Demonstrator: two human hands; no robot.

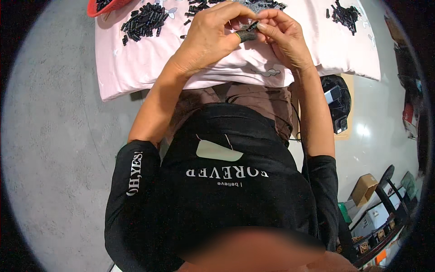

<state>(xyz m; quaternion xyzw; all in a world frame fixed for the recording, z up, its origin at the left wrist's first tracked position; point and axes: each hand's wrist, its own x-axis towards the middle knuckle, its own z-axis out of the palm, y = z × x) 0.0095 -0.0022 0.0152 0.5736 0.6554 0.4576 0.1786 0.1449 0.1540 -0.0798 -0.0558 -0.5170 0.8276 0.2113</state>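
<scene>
My left hand (206, 38) and my right hand (287, 38) meet over a pink cloth-covered table (131, 75). Their fingertips close around a small, short black piece (253, 26); its exact kind is too small to make out. A dark cover with a yellowish rim, a finger cot by its look, sits on my left thumb (246, 35). Behind the fingers lies crinkled clear plastic (258, 5), partly hidden by my hands. More black pieces (199, 7) lie just beyond my left hand.
A heap of short black pieces (144, 21) lies left, another black heap (345, 17) right. A red basket (108, 7) with black pieces is at the far left corner. Beside the table, right, is a black bag (335, 97); a cardboard box (364, 190) stands lower right.
</scene>
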